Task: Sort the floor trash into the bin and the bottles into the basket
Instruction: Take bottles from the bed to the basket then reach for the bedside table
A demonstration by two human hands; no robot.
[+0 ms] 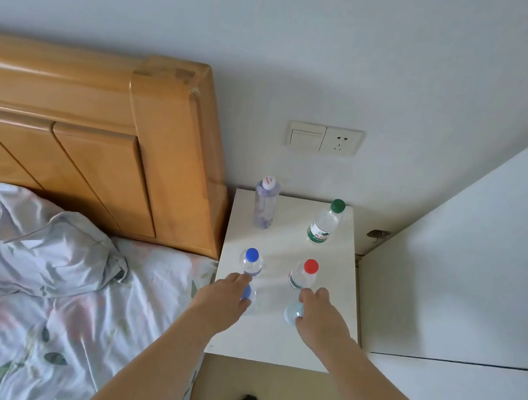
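Gripping the blue-capped bottle (pixel 250 269) in my left hand (pixel 223 297) and the red-capped bottle (pixel 302 278) in my right hand (pixel 320 314); beyond both grips, two bottles wait; no basket visible.

Soft daylight, perhaps rightward; edges bend, slightly blurred.

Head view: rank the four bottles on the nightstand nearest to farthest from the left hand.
1. Blue-capped bottle, front left, in the left hand.
2. Red-capped bottle, front right, held by the right hand.
3. White-capped bottle, back left, by the headboard.
4. Green-capped bottle, back right.
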